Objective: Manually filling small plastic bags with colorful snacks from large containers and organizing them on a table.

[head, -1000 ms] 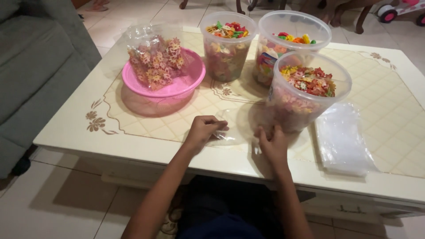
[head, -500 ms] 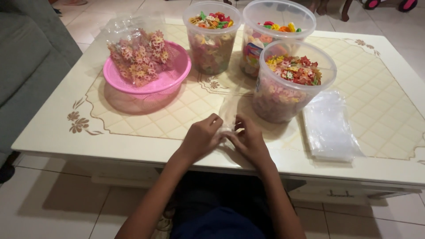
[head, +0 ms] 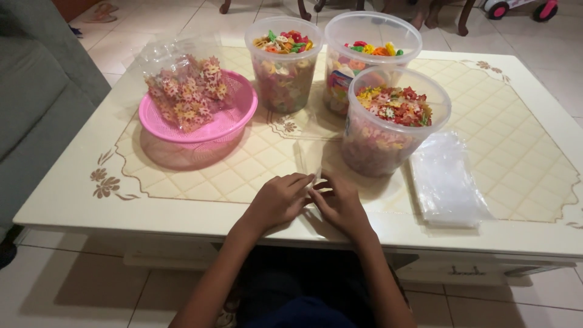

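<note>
just in front of the nearest clear tub (head: 393, 124) of coloured star-shaped crackers, both hands meet at the table (head: 73, 194) edge. left hand (head: 279, 200) and right hand (head: 340, 205) each pinch a small clear plastic bag (head: 311, 165), fingers curled on its near end; bag lies flat, reaching toward the tub. right of the tub, a stack of clear bags (head: 446, 180). behind it, two more tubs (head: 283, 61) (head: 364, 54). left of it, pink basket (head: 200, 118) holding a filled cracker bag (head: 182, 82).
</note>
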